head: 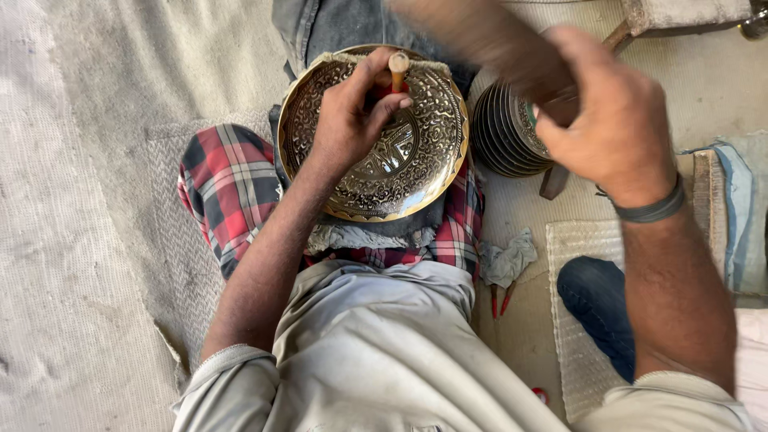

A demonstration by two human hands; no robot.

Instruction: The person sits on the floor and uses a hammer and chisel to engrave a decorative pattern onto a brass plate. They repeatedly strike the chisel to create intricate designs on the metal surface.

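Left to right: red-and-black checked cloth [228,180] over my lap, on the grey matted floor [88,240]. Round engraved brass plate [374,132] resting on it; my left hand [352,112], grip closed around a wooden-topped chisel [398,68], tip on the plate's centre. Stack of ribbed dark metal plates [500,132] just beside. My right hand [612,120], raised, grip closed on a blurred wooden mallet [480,36].

Around your engraved brass plate [400,160]: at 9 o'clock, open woven matting [96,240] lets a hand pass. At 3 o'clock, the stack of dark plates [500,132] blocks. At 12 o'clock, a denim leg [336,28] closes in. At 4 o'clock, a crumpled rag [506,260] lies.
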